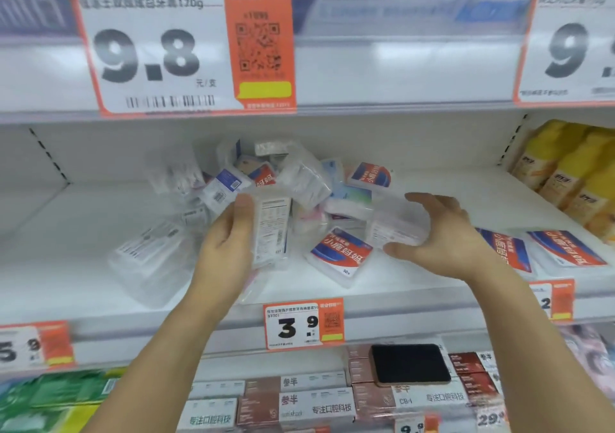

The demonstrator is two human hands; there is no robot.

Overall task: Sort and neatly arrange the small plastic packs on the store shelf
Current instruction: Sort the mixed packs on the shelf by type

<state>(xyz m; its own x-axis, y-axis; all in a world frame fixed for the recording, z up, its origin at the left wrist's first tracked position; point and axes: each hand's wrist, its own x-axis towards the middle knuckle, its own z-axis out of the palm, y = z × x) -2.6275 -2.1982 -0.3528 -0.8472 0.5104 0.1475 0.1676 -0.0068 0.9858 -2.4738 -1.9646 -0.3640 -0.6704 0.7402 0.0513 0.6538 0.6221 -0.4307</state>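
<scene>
A jumbled heap of small clear plastic packs (293, 179) lies on the white middle shelf (83, 226). My left hand (226, 243) grips one clear pack (271, 229) upright, its white printed back label facing me. My right hand (446, 233) holds another clear pack (396, 226) by its right side, thumb under it. Between the hands a pack with a red and blue label (339, 253) lies tilted on the shelf. Two more red and blue packs (565, 253) lie flat at the right front. A clear pack (149, 253) lies alone at the left.
Yellow packages (572, 173) stand at the shelf's right end. An orange price tag reading 3.9 (303, 324) hangs on the shelf's front edge. On the shelf below, a black phone (411, 362) lies on boxed goods, with green packs (56, 396) at the left.
</scene>
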